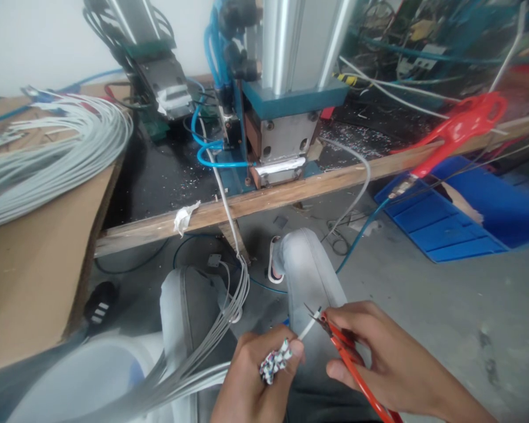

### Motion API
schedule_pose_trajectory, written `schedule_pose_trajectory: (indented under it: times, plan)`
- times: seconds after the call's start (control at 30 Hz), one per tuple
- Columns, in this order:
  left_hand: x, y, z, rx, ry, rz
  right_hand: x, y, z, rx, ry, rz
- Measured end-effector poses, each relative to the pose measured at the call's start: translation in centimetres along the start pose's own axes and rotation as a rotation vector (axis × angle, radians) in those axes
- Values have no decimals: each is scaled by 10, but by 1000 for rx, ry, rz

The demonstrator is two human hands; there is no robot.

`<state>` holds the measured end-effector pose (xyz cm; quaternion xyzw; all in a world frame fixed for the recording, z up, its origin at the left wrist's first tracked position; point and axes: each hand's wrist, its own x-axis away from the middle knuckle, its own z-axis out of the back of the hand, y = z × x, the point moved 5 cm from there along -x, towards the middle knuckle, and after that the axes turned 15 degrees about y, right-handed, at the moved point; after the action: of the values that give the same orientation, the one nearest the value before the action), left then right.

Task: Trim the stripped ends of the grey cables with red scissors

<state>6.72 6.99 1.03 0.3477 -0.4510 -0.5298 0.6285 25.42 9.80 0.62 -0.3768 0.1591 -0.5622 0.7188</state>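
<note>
My left hand (pixel 260 370) is closed around a bundle of white cables (pixel 203 376), whose cut ends with small coloured wire tips (pixel 275 361) poke out beside the thumb. A single cable end (pixel 309 329) sticks out farther, pinched between thumb and finger. My right hand (pixel 379 358) grips red-handled cutting pliers (pixel 350 361). Their pointed jaws are at the tip of that single cable; whether they bite into it I cannot tell. From my left hand the bundle runs back over my left leg, and some strands rise toward the bench.
A pneumatic press (pixel 286 129) stands on the wooden-edged bench (pixel 264 197), with a second press (pixel 163 76) behind. Coiled white cables (pixel 70 153) lie on cardboard (pixel 39 276) at left. A red air gun (pixel 454 132) hangs above a blue bin (pixel 449 235). A white bucket (pixel 83 376) stands lower left.
</note>
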Motion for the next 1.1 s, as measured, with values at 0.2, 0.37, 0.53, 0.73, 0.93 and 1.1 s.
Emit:
schedule_pose_trajectory:
  times: [0.2,0.37,0.53,0.73,0.93,1.1]
  plan:
    - [0,-6,-4,-66,-72,26,4,4,6,109,-2,20]
    - [-3,-3,-6,-6,-122,-32,7,3,10,94,73,68]
    - [-4,-3,-4,3,-106,-23,4,5,3,106,-31,17]
    - [-3,-8,-8,-30,-174,-2,3,5,-1,71,-40,10]
    - [-2,-10,-8,-70,-176,23,3,3,-2,51,20,34]
    - [-2,-8,-6,-61,-159,-2,2,4,0,86,-3,51]
